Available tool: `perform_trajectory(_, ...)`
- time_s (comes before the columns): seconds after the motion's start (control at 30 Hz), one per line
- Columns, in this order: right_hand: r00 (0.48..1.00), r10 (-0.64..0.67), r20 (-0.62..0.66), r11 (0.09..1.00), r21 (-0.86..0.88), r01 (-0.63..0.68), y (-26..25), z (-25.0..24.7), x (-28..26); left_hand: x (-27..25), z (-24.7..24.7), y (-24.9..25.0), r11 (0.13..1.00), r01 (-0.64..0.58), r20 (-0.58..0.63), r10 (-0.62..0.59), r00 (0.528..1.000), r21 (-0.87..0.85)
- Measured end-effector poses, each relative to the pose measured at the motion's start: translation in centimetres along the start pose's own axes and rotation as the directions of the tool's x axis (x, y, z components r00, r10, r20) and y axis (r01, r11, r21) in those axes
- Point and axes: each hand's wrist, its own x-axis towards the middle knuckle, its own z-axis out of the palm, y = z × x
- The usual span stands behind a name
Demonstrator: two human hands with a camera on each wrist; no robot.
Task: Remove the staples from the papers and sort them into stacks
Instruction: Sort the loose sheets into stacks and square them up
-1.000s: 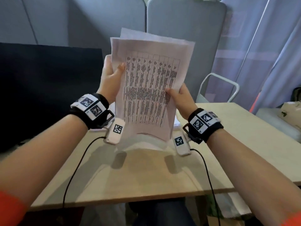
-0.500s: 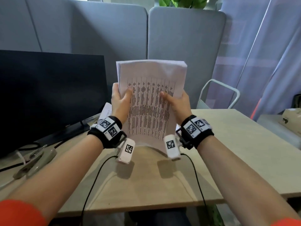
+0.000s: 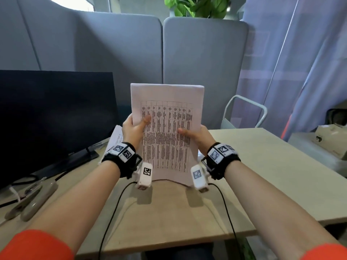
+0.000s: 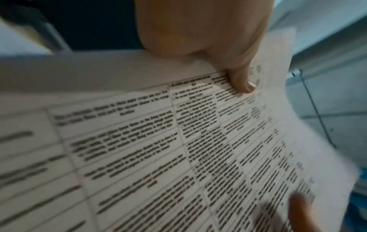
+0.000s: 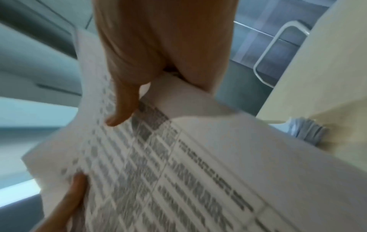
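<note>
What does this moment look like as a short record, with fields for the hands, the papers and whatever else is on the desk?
left hand: grips sheaf's left edge, thumb in front
right hand: grips right edge, thumb in front
sheaf of printed papers: upright, bottom edge at the desk
staple: not visible
other papers: lying behind left hand
monitor: dark, at left

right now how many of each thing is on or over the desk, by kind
hands: 2, left and right
paper piles: 2, held sheaf, pile on desk
monitors: 1
staple removers: 1
total: 6
</note>
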Motion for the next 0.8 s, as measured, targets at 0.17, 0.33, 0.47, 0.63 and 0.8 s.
perform_trajectory(0.17, 0.970, 0.155, 0.188, 0.986, 0.023, -0.162, 1.3, -2.5, -1.9, 0.4, -1.1, -0.3, 0.994, 0.026, -0.086, -0.035, 0.996, -0.102)
perform_trajectory(0.33, 0.908, 0.180, 0.378, 0.814, 0.461, -0.353, 6.1, -4.3, -5.9, 1.3, -2.4, -1.2, 0.962, 0.118, -0.335, -0.198, 0.921, -0.245)
perform_trajectory(0.47, 0.985, 0.131, 0.109, 0.782, 0.600, -0.170, 4.2, 0.6, -4.3, 0.4, -0.6, -2.4, 0.908, 0.171, -0.395, -0.329, 0.858, -0.383)
perform_trajectory(0.63, 0.922, 0.177, -0.344, 0.873, 0.488, 0.015, 3.3, 1.2, -2.0, -0.3, -1.4, -3.7, 0.872, 0.262, -0.324, -0.410, 0.852, -0.415)
perform_trajectory(0.8, 0.943, -0.031, -0.330, 0.928, 0.341, 0.150, 2.2, -1.8, -1.9, 0.5, -6.9, -3.1, 0.865, 0.338, -0.094, -0.397, 0.913, -0.372)
